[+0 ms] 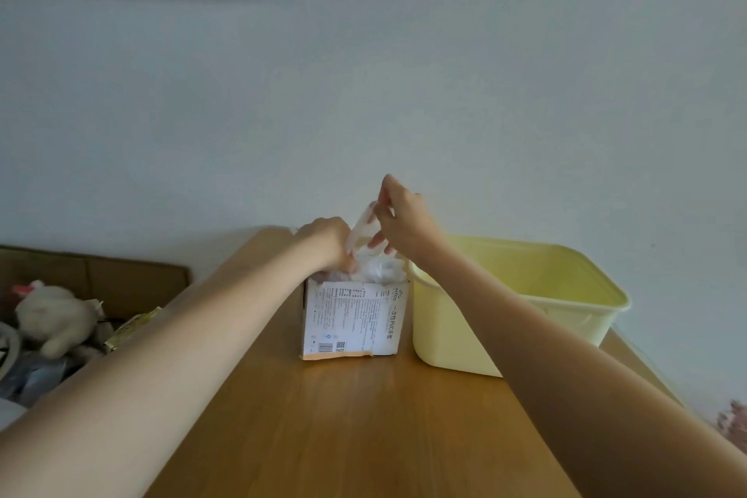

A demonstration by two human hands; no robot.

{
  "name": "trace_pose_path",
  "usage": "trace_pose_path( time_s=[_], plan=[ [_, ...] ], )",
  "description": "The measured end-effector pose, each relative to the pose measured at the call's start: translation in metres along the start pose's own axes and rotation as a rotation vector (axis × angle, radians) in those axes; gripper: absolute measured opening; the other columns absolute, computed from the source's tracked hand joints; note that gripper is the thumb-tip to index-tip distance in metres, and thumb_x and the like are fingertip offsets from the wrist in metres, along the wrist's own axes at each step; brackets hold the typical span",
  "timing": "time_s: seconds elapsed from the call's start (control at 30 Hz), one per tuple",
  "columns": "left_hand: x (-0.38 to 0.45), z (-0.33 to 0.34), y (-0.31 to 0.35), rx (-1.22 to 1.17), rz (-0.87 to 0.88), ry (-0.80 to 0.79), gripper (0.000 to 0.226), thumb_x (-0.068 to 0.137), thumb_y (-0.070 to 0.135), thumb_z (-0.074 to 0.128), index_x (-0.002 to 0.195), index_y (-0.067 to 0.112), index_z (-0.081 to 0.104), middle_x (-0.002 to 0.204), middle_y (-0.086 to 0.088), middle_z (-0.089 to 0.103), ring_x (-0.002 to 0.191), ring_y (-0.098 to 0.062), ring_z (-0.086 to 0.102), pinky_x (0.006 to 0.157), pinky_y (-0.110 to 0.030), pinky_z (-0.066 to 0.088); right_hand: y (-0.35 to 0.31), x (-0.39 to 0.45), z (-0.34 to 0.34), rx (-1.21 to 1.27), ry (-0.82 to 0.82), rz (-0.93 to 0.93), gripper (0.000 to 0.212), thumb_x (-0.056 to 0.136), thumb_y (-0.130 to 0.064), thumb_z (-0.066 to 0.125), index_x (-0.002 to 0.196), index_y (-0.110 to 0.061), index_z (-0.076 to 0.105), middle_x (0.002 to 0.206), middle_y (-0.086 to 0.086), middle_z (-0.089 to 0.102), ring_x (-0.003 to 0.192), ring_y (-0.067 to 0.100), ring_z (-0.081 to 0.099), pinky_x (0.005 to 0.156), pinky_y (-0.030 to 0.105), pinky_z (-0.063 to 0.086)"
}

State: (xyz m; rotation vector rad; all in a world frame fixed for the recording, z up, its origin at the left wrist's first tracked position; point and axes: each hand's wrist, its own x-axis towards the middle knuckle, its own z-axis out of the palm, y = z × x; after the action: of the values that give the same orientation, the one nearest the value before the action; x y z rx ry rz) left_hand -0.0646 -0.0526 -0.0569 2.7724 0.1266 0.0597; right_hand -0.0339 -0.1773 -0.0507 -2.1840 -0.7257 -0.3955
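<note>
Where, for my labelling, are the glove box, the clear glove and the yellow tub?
glove box (351, 323), head view, printed front face.
clear glove (362, 228), head view, stretched middle strip.
yellow tub (452, 336), head view, near outer wall.

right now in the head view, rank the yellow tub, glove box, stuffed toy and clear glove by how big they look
1. yellow tub, clearly largest
2. glove box and stuffed toy look about alike, so I won't rank them
3. clear glove, a thin strip, smallest
</note>
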Motion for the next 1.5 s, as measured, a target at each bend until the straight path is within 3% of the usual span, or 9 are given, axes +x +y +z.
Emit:
trace_pose_path(
  time_s=[0.17,0.37,0.5,0.67,0.87,1.1,1.3,1.4,1.5],
  plan=[
    [-0.004,-0.002,-0.003,0.113,0.007,-0.015,0.017,0.084,0.013,0.063,0.100,0.006,0.062,0.059,-0.003,0.055,0.046,-0.014,0.053,0.047,-0.022,0.045,-0.004,0.006,-0.020,0.348,0.189,0.136,0.029,0.096,0.001,0.031,0.073,-0.016,0.030,0.072,0.005,0.051,0.049,0.026,0.062,0.038,0.030,0.046],
    [-0.001,-0.004,-0.007,0.098,0.015,-0.066,0.003,0.084,0.008,0.060,0.087,0.008,0.061,0.054,-0.003,0.056,0.041,-0.011,0.053,0.042,-0.017,0.045,0.004,0.019,-0.039,0.529,0.603,0.312,0.026,0.097,-0.009,0.031,0.073,-0.019,0.031,0.073,0.008,0.052,0.061,0.033,0.063,0.064,0.049,0.056],
    [0.004,-0.012,-0.010,0.021,0.041,-0.070,0.011,0.087,0.012,0.058,0.078,0.015,0.052,0.066,0.000,0.053,0.053,-0.011,0.050,0.048,-0.020,0.040,0.002,0.014,-0.059,0.694,0.445,0.254,0.023,0.097,-0.001,0.026,0.081,-0.012,0.038,0.076,0.017,0.056,0.049,0.023,0.061,0.045,0.027,0.052],
    [0.009,-0.041,-0.006,-0.762,0.020,0.057,0.016,0.088,0.007,0.059,0.101,0.016,0.057,0.086,0.001,0.058,0.073,-0.010,0.053,0.062,-0.019,0.043,0.005,0.006,-0.070,0.945,0.317,0.310,0.037,0.084,0.015,0.024,0.076,-0.008,0.051,0.072,0.012,0.061,0.051,0.020,0.064,0.049,0.021,0.050],
    [-0.005,-0.059,0.019,-1.499,0.145,-0.133,0.029,0.085,0.015,0.032,0.100,0.012,0.057,0.116,-0.012,0.064,0.088,-0.025,0.054,0.067,-0.032,0.040,0.005,0.000,-0.075,0.942,0.179,0.328,0.034,0.080,0.011,0.031,0.058,-0.008,0.048,0.068,0.008,0.063,0.060,0.024,0.060,0.059,0.027,0.046],
    [-0.012,-0.039,0.051,-0.846,0.224,-0.252,0.034,0.084,0.041,0.064,0.102,0.012,0.068,0.094,-0.003,0.068,0.085,-0.016,0.061,0.075,-0.029,0.047,-0.001,-0.001,-0.081,0.924,0.022,0.272,0.037,0.084,-0.010,0.034,0.052,-0.008,0.052,0.073,0.013,0.062,0.073,0.025,0.053,0.069,0.031,0.042],
    [-0.002,-0.025,0.065,-1.012,0.114,0.196,0.017,0.092,0.013,0.055,0.075,0.010,0.056,0.057,-0.002,0.059,0.047,-0.014,0.053,0.046,-0.018,0.039,0.003,-0.009,-0.097,0.699,-0.158,0.353,0.056,0.086,-0.041,0.061,0.128,-0.008,0.045,0.114,0.002,0.053,0.099,0.022,0.061,0.087,0.037,0.052],
    [0.005,-0.020,0.074,-1.084,0.034,0.388,0.014,0.091,0.010,0.051,0.077,0.011,0.052,0.066,-0.007,0.060,0.049,-0.015,0.054,0.042,-0.017,0.043,0.003,-0.019,-0.088,0.627,-0.217,0.435,0.025,0.087,-0.021,0.063,0.106,-0.003,0.060,0.088,0.004,0.060,0.071,0.015,0.061,0.064,0.023,0.053],
    [0.010,-0.015,0.080,-0.868,0.081,0.513,0.011,0.090,0.015,0.048,0.087,0.005,0.052,0.083,-0.013,0.066,0.063,-0.026,0.062,0.060,-0.034,0.052,0.009,-0.016,-0.079,0.818,0.150,0.529,0.019,0.091,-0.005,0.056,0.072,-0.005,0.057,0.053,0.003,0.058,0.041,0.009,0.054,0.043,0.017,0.047]
  ],
)
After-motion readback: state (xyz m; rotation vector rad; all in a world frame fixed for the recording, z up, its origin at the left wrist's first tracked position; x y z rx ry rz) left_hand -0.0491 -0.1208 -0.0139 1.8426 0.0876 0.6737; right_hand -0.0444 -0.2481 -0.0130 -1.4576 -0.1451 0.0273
